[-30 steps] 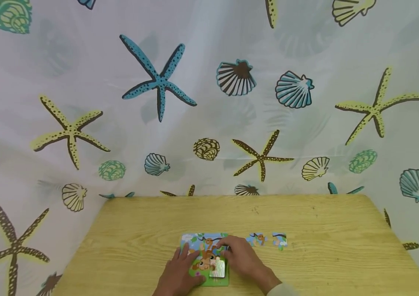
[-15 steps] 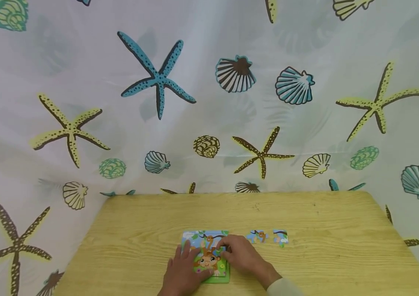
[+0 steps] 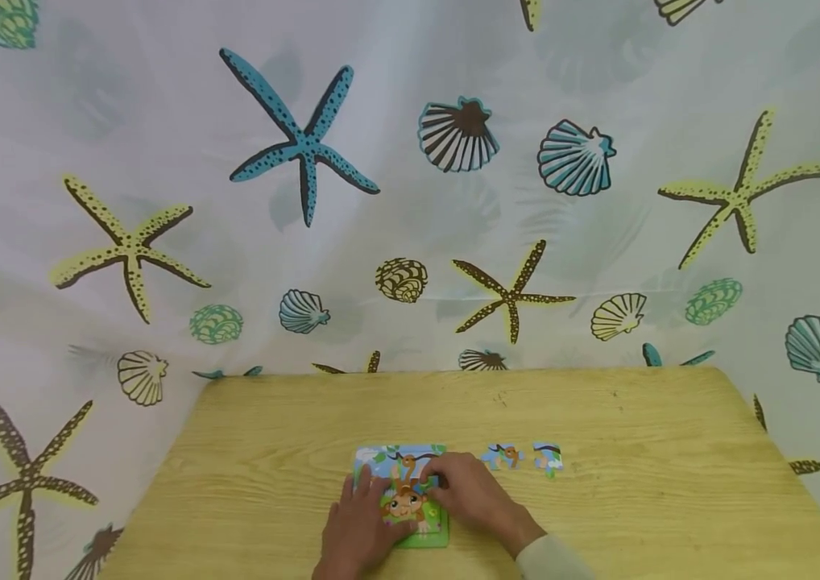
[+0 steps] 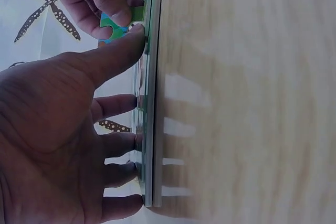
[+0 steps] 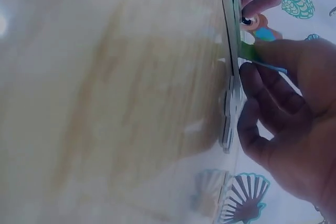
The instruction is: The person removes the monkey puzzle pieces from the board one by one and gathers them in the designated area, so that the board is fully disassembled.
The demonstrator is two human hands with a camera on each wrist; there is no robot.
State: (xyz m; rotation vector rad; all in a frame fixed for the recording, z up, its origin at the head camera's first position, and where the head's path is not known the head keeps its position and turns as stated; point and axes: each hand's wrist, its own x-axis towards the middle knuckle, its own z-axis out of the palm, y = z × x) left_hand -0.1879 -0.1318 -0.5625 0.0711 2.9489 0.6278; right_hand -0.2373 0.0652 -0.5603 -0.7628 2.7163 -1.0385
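A jigsaw puzzle (image 3: 419, 541) with a monkey picture lies in a flat green-edged tray on the wooden table, low in the head view. My left hand (image 3: 355, 524) rests on its left side, fingers fairly straight and thumb reaching across the lower part. In the left wrist view the fingertips and thumb tip (image 4: 137, 32) touch the puzzle. At the puzzle's right edge, my right hand (image 3: 474, 495) pinches a green-and-blue puzzle piece (image 5: 249, 52) between thumb and fingers. That piece stands tilted up from the surface; its lower edge is partly hidden by fingers.
Two loose puzzle pieces lie right of the tray: one with an orange-brown figure (image 3: 504, 457), another with a branch and leaves (image 3: 548, 457). A white curtain (image 3: 410, 201) printed with starfish and shells surrounds the table (image 3: 272, 427) at its back and sides.
The bright silvery patch at the puzzle's lower right is gone, and the monkey's face shows there. My left thumb has shifted right onto that part. My right hand keeps its pinch at the right edge.
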